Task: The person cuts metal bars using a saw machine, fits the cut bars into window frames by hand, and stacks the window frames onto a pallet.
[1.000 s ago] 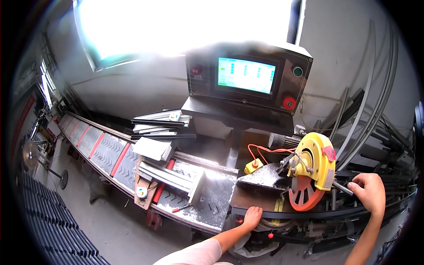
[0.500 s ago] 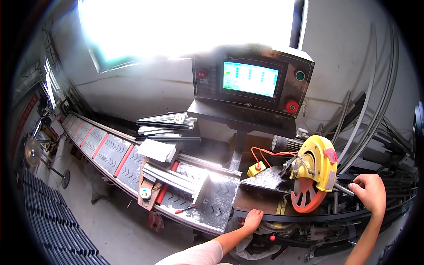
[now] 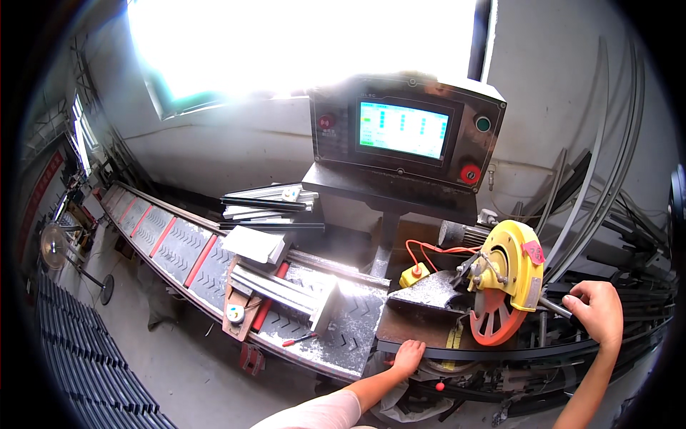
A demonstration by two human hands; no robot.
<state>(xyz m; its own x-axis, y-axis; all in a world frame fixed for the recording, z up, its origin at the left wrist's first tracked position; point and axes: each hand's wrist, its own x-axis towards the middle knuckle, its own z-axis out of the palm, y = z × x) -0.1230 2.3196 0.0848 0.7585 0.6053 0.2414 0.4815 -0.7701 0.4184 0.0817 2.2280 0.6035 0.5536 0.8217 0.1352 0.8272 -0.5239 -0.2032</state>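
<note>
While a fan (image 3: 53,247) stands on the floor at far left, dark bars (image 3: 86,365) are stacked in front of it. A long grey bench (image 3: 171,247) with red strips runs from the back left toward the middle. At its near edge sits a round white dial (image 3: 234,313); farther right, near the same edge, lies a red and black tool (image 3: 300,339). Past its far edge, pale and dark profiles (image 3: 261,211) are piled. Behind the bench's right end stands a control box (image 3: 336,150) with a lit screen (image 3: 404,129).

The left hand (image 3: 409,356) rests at the near left corner of the brown saw table (image 3: 411,329), its fingers over the end of a black bar (image 3: 529,353); whether they clamp it, I cannot tell. A yellow plug box (image 3: 414,275) with an orange cord sits farther back. The bar follows the table's near edge and runs past its right side. Above the bar stands the saw (image 3: 525,275), yellow with a red lower part. On its right, the right hand (image 3: 599,312) is wrapped around the end of the handle (image 3: 555,307). Long strips (image 3: 606,171) lean on the wall at far right.
</note>
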